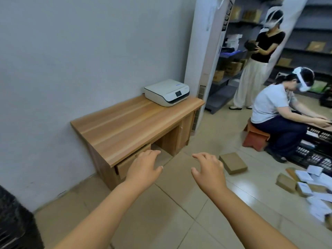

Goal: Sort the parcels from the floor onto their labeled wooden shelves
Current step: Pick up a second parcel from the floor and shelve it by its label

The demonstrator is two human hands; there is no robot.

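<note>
Currently, flat brown cardboard parcel (233, 163) lies on tiled floor (161, 212); left hand (144, 168) and right hand (209, 169) hover spread, empty.

Floor (161, 212), tiled: brown parcel (233, 163) just right of the fingers (199, 156); parcel heap (309, 187) farther right. Counter (125, 123): printer (167, 92).

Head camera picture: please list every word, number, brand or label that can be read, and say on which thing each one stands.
No text can be read here.
Printer: a small blue mark on its lid and a dark screen, both too blurred.
White parcels on the floor: printed labels, too small.
Brown parcel beside the right hand: no label visible.
Tall white unit: dark stickers, illegible.
</note>
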